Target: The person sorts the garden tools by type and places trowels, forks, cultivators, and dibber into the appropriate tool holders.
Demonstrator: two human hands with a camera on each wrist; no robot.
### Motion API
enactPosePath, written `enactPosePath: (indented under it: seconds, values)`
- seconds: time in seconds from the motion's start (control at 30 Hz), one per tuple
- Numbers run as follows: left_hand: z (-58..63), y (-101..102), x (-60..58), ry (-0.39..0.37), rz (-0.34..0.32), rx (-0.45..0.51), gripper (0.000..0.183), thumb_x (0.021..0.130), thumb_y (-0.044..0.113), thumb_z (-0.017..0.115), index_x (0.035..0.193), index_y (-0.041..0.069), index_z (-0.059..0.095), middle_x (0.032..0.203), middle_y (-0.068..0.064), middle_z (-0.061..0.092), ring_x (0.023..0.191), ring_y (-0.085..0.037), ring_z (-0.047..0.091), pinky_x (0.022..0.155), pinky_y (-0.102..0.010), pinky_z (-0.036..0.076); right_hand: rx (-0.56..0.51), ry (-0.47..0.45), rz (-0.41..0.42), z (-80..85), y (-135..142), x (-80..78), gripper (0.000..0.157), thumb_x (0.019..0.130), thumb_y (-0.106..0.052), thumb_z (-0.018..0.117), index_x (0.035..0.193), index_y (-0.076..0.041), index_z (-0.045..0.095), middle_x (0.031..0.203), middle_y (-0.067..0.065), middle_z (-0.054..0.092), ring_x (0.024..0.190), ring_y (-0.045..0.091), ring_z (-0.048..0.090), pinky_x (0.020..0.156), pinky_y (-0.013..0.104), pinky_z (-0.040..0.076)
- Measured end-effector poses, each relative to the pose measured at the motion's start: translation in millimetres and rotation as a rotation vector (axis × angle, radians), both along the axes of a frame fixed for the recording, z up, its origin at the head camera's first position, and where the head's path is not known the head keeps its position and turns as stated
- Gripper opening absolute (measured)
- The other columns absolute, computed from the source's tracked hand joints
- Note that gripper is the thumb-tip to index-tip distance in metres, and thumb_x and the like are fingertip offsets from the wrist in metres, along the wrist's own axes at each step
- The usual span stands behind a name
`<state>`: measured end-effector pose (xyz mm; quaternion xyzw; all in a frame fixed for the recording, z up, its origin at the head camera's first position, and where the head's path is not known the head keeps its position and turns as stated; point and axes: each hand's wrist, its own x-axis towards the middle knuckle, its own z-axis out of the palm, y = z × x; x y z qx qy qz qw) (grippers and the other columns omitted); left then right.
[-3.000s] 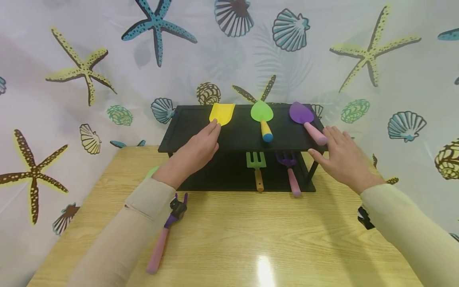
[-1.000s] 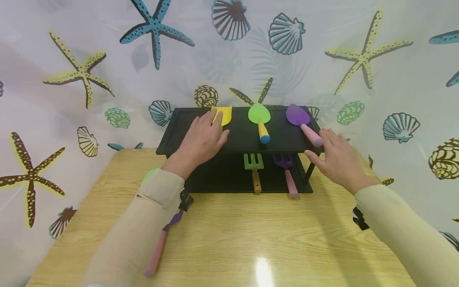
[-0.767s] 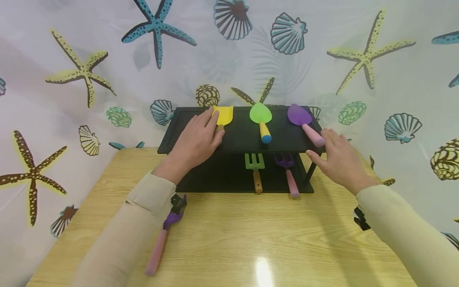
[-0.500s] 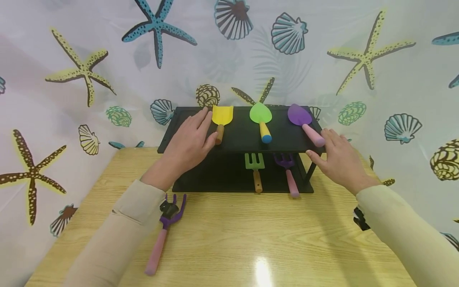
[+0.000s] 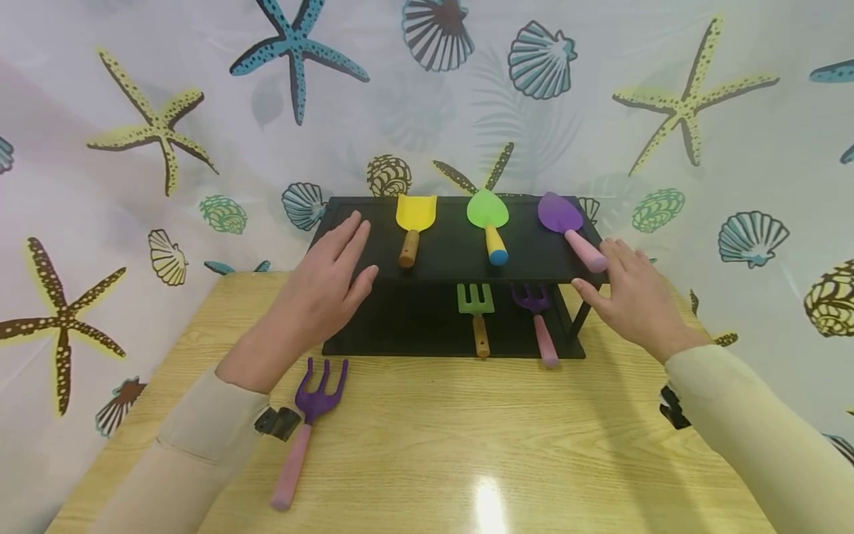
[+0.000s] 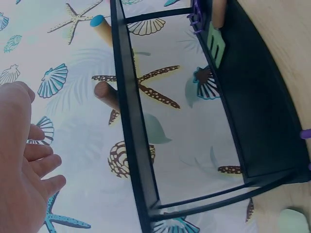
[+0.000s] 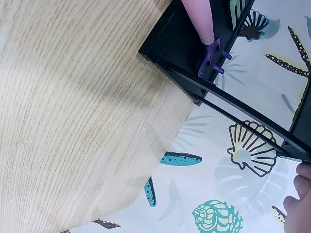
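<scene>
My left hand (image 5: 320,285) hangs over the left end of the black two-tier shelf (image 5: 447,256), fingers extended and holding nothing. To its right, on the top tier, lies a yellow toy shovel (image 5: 416,213) with a brown handle. A green trowel (image 5: 486,209) with a yellow, blue-tipped handle lies mid-shelf. My right hand (image 5: 634,300) rests at the shelf's right front corner, fingers fairly straight, beside the pink handle of a purple trowel (image 5: 559,213). The right wrist view catches its fingertips at the shelf corner (image 7: 296,154).
On the lower tier lie a green fork (image 5: 475,300) and a purple fork (image 5: 531,298). Another purple fork (image 5: 319,400) lies on the wooden table (image 5: 434,430) at left. A light green piece (image 6: 293,222) shows near the shelf's end. A patterned curtain (image 5: 414,111) hangs behind.
My left hand has let go of the yellow shovel and drawn back to the left, uncovering its handle and the table fork. My right hand stays at the corner.
</scene>
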<state>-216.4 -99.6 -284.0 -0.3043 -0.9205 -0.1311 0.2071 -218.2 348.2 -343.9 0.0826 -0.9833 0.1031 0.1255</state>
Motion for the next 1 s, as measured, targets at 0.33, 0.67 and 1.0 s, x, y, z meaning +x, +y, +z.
enactPosePath:
  seconds: [0.33,0.67,1.0]
  values:
    - [-24.8,-22.4,18.4,0.011,-0.023,0.029,0.062,0.101,0.024,0.055,0.152,-0.004,0.031,0.161,-0.021,0.027,0.147,-0.038,0.034,0.118,-0.053,0.035,-0.008,-0.002,0.004,-1.1,0.4,0.2,0.090,0.099,-0.062,0.041,0.155,0.005,0.019,0.160,0.030,0.022,0.149,0.049,0.018,0.124,0.059,0.007]
    - [-59.1,-46.1,42.5,-0.026,0.013,0.023,0.062,0.099,0.021,0.058,0.150,-0.005,0.035,0.159,-0.023,0.031,0.143,-0.039,0.038,0.112,-0.054,0.041,-0.015,-0.010,-0.002,0.6,-0.9,0.9,0.090,0.099,-0.061,0.042,0.156,0.004,0.017,0.160,0.031,0.021,0.149,0.049,0.018,0.124,0.059,0.007]
    - [-90.8,-61.0,59.6,-0.104,0.050,0.044,0.060,0.099,0.020,0.059,0.149,-0.005,0.038,0.159,-0.022,0.032,0.144,-0.038,0.037,0.112,-0.055,0.039,-0.024,-0.014,-0.006,1.6,-1.7,1.1,0.090,0.099,-0.061,0.043,0.156,0.004,0.018,0.159,0.031,0.021,0.148,0.049,0.019,0.125,0.058,0.007]
